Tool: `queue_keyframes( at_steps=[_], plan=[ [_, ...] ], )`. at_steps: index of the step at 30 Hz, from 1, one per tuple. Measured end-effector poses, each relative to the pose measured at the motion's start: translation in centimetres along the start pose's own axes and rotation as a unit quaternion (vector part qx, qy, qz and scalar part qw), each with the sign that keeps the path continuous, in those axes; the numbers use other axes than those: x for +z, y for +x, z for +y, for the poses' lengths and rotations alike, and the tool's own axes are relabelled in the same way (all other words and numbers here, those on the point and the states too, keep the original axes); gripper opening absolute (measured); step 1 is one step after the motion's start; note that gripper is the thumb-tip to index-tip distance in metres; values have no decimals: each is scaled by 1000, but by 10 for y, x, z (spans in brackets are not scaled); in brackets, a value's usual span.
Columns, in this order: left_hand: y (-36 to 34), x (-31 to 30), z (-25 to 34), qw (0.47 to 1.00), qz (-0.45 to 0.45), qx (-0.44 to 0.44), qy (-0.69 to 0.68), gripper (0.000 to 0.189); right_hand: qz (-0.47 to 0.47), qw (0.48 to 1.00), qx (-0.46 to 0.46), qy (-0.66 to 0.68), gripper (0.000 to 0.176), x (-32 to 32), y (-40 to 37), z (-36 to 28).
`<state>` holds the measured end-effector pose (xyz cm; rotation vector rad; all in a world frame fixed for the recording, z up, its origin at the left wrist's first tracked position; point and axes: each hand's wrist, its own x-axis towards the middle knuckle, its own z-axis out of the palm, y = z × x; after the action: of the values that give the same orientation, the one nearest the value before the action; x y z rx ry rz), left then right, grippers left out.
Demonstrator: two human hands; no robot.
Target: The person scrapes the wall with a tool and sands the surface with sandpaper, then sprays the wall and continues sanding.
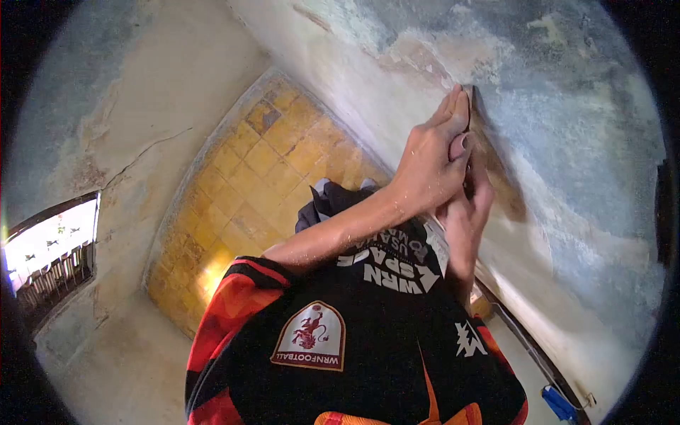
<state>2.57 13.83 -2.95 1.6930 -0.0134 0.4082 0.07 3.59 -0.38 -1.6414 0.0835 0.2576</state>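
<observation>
My left hand reaches across to the stained wall, its fingers straight and pressed together. Just below and beside it is my right hand, with its fingers bent. Both hands touch each other and meet at a dark, narrow edge against the wall. What they grip there is mostly hidden by the fingers and cannot be made out. A brown, elongated area runs down the wall beside the hands; whether it is a flat piece or a shadowed patch is unclear. White specks dot the left hand and forearm.
Yellow tiles cover the floor below. A barred window is at the far left, near a crack in the wall. At lower right, a dark strip runs along the wall near a blue object.
</observation>
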Motion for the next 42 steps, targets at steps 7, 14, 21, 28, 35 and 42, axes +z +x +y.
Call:
queue_keyframes(
  at_steps=[7, 14, 21, 28, 35, 42],
  plan=[
    [-5, 8, -1, 1000, 11, 2, 3, 49, -3, 999, 37, -13, 50, -9, -4, -8],
    [-9, 13, 1, 1000, 27, -7, 0, 47, -27, 998, -17, -48, 50, -25, -6, 7],
    [-8, 10, 1, 1000, 20, -7, -10, 49, -10, 997, -38, -63, 51, -17, 4, 15],
    [6, -12, 12, 995, -14, -95, 16, 47, -26, 992, -60, -112, 47, -3, 20, 6],
    [0, -1, -5, 1000, 25, 3, -12, 41, -7, 996, -56, -69, 49, -3, 11, 7],
    [-1, -4, -3, 1000, 6, -8, 2, 43, -16, 996, -58, -63, 51, -6, 6, 12]
  ],
)
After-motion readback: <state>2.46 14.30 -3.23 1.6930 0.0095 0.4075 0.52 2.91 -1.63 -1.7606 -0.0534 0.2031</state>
